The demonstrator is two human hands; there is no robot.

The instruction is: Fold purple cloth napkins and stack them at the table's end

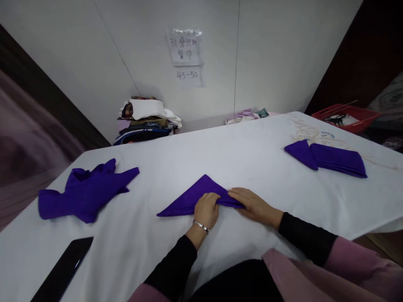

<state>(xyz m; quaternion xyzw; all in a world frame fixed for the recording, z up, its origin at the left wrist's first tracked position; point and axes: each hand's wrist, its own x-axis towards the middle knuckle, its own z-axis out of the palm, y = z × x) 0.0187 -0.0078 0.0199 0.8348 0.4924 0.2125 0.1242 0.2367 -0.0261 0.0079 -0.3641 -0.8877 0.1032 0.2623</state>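
Cloth (185, 201) lies under left hand (207, 209) and right hand (255, 206), center table (239, 155) | second cloth (88, 195) left, phone (63, 270) before it | more cloths (338, 158) right | behind, clothes pile (146, 121) left, basket (365, 122) right

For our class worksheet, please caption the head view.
Left hand and right hand touch a purple cloth folded into a triangle on a white-covered table.

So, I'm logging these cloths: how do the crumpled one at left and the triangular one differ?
The crumpled cloth is bunched; the triangular cloth is neatly folded. The crumpled cloth lies untouched, while the left hand and right hand touch the triangular cloth. Both are purple.
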